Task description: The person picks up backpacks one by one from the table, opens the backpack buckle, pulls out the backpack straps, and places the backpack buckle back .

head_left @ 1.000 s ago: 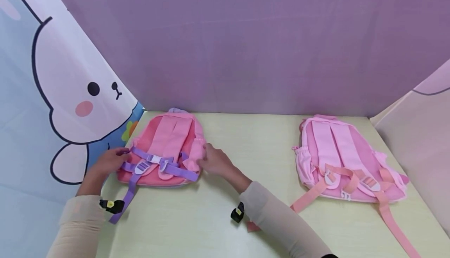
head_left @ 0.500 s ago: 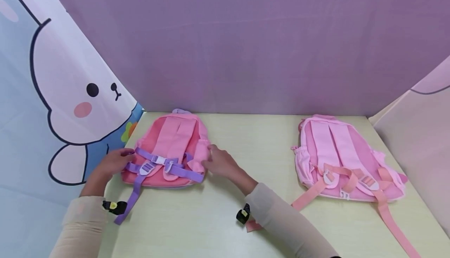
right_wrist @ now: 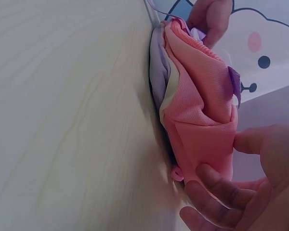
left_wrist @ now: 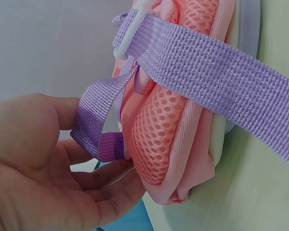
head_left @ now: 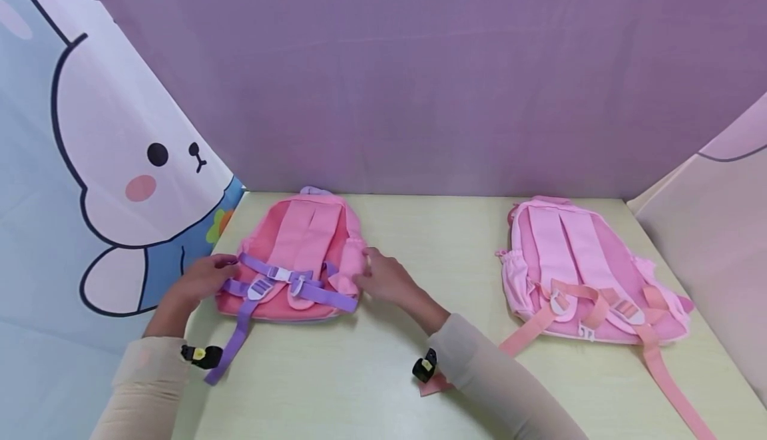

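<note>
A pink backpack lies at the left of the table, straps upward. Purple webbing is buckled across its lower half, with one tail trailing toward the front. My left hand holds the bag's left lower side; in the left wrist view the thumb is by a purple strap loop and the fingers reach behind the mesh edge. At the opposite side my right hand grips the side pocket, thumb on its upper edge and fingers along its side.
A second, lighter pink backpack lies at the right on the pale table, its peach straps trailing forward. My right sleeve crosses one strap end. A purple backdrop stands behind, a rabbit-print sheet at the left.
The left backpack has slid a little to the right across the table, with both hands staying at its sides. The right backpack has not moved.
</note>
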The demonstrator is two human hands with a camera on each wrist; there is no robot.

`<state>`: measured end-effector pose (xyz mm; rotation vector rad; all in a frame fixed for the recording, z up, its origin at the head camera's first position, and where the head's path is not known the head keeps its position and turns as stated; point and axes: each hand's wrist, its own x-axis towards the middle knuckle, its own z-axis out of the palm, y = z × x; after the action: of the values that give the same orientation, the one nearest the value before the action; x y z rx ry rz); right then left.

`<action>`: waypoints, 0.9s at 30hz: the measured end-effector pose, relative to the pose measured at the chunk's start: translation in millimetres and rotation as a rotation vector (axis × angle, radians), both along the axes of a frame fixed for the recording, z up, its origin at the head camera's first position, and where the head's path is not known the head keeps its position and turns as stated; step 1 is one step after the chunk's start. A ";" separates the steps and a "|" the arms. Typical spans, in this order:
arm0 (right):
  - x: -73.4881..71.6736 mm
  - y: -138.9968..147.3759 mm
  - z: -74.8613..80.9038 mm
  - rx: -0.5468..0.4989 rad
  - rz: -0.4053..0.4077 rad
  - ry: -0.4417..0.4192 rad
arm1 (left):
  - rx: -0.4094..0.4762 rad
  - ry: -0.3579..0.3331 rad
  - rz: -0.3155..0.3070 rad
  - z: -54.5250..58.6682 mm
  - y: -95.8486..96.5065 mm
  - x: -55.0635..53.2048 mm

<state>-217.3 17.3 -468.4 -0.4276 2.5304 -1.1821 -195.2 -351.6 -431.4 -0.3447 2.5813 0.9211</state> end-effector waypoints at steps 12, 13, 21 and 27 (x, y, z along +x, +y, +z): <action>1.2 20.2 -1.7 -0.011 -0.013 0.006 | -0.008 0.009 -0.019 -5.7 13.7 -0.5; 1.4 21.7 -1.5 -0.011 -0.012 0.002 | -0.004 0.009 -0.022 -6.2 14.8 -0.5; 3.5 35.0 1.4 -0.002 -0.014 -0.012 | 0.004 0.023 -0.057 -9.8 24.9 -2.2; 4.4 47.2 2.7 0.006 -0.032 -0.010 | 0.019 0.024 -0.076 -10.7 35.6 -3.6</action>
<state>-212.9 64.5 -465.7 -0.3800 2.5409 -1.1857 -198.8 -316.1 -442.1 -0.2305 2.5861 0.9274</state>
